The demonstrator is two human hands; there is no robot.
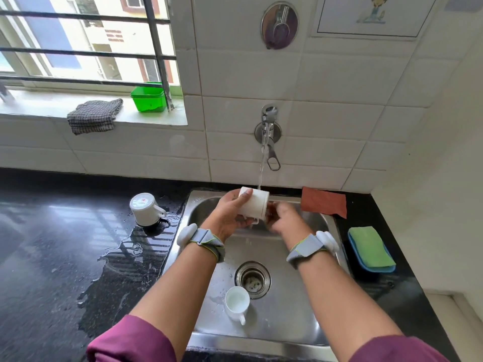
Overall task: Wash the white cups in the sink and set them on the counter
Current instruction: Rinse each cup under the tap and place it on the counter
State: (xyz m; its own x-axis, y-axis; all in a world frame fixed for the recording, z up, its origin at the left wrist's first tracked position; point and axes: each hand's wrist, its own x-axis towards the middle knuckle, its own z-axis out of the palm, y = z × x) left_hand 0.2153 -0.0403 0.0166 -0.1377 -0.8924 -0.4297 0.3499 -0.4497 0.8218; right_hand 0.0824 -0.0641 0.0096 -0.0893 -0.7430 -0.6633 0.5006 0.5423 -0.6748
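Lying on the window sill: a folded grey checked cloth (94, 116) hangs over the edge, with a green plastic tub (149, 97) to its right.
Black stone counter (39, 244): wet, with a puddle running to the sink's left rim.
Upturned cup: a white ceramic cup with a handle (145, 209) stands mouth-down in that puddle, near the sink.
Left hand (230, 212): wrapped round a second white cup (254, 205), thumb on top and fingers curled beneath.
Second white cup: held on its side above the back of the steel sink (308, 322), base to the left and mouth to the right.
Wall tap (269, 131): its water stream (261, 171) lands on the held cup's side.
Right hand (283, 218): at the cup's mouth and blurred; I cannot tell whether it grips the rim.
Sink floor: a third white cup (236, 303) sits upright just left of the drain (253, 279).
Right counter: a rust-red cloth (324, 202) lies at the sink's back corner, and nearer, a green sponge (371, 246) rests in a blue tray (376, 269).
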